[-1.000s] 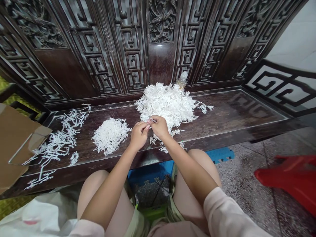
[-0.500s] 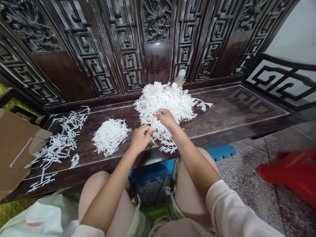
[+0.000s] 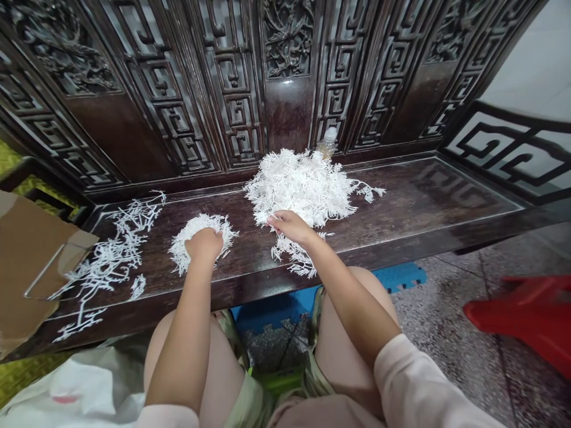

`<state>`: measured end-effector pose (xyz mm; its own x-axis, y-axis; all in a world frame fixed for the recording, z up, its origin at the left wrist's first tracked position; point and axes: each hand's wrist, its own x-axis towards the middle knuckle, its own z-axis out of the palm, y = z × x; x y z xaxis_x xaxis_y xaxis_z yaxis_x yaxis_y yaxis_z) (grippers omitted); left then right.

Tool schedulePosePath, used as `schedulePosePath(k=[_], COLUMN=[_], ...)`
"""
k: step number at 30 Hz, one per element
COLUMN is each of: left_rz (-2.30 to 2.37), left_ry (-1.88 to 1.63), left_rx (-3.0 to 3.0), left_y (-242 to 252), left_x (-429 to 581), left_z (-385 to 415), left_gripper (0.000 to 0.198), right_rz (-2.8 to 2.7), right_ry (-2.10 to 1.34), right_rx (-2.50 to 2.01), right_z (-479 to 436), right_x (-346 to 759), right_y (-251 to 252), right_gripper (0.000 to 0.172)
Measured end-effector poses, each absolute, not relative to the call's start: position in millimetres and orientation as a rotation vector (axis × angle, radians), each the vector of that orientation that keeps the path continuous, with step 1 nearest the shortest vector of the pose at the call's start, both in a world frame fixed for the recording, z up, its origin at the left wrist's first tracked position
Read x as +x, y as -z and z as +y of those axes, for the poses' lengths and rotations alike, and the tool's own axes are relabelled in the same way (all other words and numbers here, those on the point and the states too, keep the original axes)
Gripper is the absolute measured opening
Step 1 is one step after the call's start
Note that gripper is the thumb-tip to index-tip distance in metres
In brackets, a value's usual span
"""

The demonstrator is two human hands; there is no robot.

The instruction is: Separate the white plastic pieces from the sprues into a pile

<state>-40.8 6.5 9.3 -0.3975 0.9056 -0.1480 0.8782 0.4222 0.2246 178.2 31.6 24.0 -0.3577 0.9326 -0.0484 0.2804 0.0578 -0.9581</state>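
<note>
My left hand (image 3: 204, 244) is over the small mound of short white pieces (image 3: 185, 238), back of the hand up. Its fingers are curled and hidden from me, so what they hold does not show. At the front of the large heap of white branched pieces (image 3: 303, 181), my right hand (image 3: 291, 226) pinches a thin white branched piece (image 3: 270, 220) between thumb and fingers. Below that hand, a few loose white branched sprigs (image 3: 298, 255) lie near the front edge of the bench (image 3: 379, 223).
Long white branched stems (image 3: 120, 249) lie at the left, beside a cardboard box (image 3: 35, 267) with a wire handle. A small clear bottle (image 3: 329, 139) stands behind the heap, against the carved wooden backrest (image 3: 289, 110). Something red (image 3: 521, 315) is on the floor at right.
My left hand has moved left from beside the right hand to the small mound. My right hand has shifted slightly down and left along the large heap.
</note>
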Motion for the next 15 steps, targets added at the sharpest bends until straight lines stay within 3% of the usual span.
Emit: schedulePosePath(k=[6,12,15], left_rz=[2.621,2.637,2.623], left_ry=[-0.062,-0.123,-0.220], left_rx=[1.285,1.353,1.289], left_y=[3.5,1.2,-2.8], left_x=[-51.1,-44.1,-47.9], left_z=[18.5,18.1,16.6], left_gripper=[0.053,0.041,0.044], right_rz=[-1.842,-1.865,-1.883], right_ry=[-1.149,-1.070,-1.092], right_rx=[-1.233,-1.177,-1.221], right_z=[30.7,32.7,31.2], right_x=[177.2,177.5,177.6], right_y=[-23.5,-22.0,-25.1], right_gripper=[0.027,0.027,0.027])
